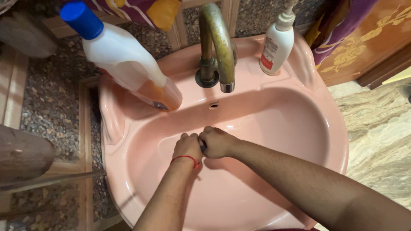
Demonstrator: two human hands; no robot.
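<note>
Both fists meet low in the glossy pink ceramic basin: left hand and right hand curl around a small dark object, under the tarnished brass tap.

I stood in the washing corner of a home, a bathroom or wash area by the look of it. A pink ceramic washbasin was fixed against a speckled stone wall, with a tarnished curved tap over the bowl. On its rim lay a white bottle with a blue cap and stood a white pump bottle. Patterned cloth hung above, a carved wooden door stood beside, and the floor was marbled stone.
</note>
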